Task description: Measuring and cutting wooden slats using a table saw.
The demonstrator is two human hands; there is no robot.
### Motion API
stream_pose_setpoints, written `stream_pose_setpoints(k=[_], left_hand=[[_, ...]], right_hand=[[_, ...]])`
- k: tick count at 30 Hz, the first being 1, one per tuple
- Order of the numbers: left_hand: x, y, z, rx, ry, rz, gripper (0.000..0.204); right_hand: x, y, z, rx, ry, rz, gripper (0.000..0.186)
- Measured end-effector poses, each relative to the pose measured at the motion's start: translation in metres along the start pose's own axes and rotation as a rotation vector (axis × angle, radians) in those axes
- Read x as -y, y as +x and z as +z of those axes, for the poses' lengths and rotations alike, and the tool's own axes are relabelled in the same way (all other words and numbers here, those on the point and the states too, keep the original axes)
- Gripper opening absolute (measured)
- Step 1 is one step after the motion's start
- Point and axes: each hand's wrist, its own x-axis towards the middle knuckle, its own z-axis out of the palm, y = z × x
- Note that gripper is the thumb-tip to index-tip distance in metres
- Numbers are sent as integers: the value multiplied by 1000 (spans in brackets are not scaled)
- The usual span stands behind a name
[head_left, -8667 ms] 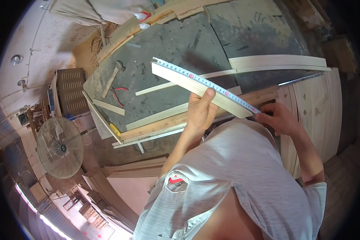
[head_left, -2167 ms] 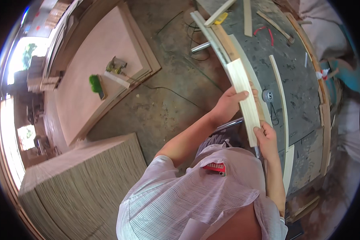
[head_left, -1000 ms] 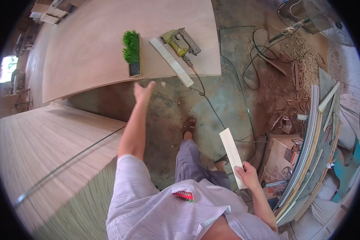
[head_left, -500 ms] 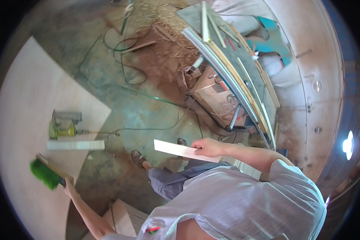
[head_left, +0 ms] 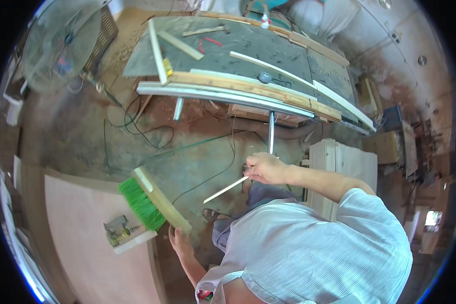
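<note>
My left hand (head_left: pixel 181 242) is closed round the end of a brush (head_left: pixel 163 200) with a long wooden back and green bristles. The brush is held up beside the corner of a large pale board (head_left: pixel 81 213), its bristles facing left. Behind its lower end, a yellow-green nail gun (head_left: pixel 117 229) lies on that board, along with a pale stack of strips (head_left: pixel 136 242), partly hidden. My right hand (head_left: pixel 266 168) pinches a thin pale wooden strip (head_left: pixel 224 191) by one end, seen nearly edge-on, in front of my body.
A grey worktable (head_left: pixel 283 63) with a metal rail (head_left: pixel 213 96) along its near edge spans the far side. Red pliers (head_left: pixel 210 43), a hammer (head_left: pixel 205 31) and wood strips lie there. Stacked pale boards (head_left: pixel 354 162) stand at right. A cable (head_left: pixel 207 175) crosses the floor; a fan (head_left: pixel 61 43) stands far left.
The view has swung to the right, bringing the worktable across the top. My left hand has lifted the brush inward from over the board. The strip in my right hand has turned from flat-on to edge-on.
</note>
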Motion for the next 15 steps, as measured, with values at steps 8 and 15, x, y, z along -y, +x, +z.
stream_pose_setpoints(k=[8, 15], left_hand=[[-66, 64, 207, 280, 196, 53, 69], [-107, 107, 365, 384, 290, -77, 82]], right_hand=[[-115, -48, -125, -209, -239, -96, 12], [-202, -43, -207, -488, -354, -60, 24]])
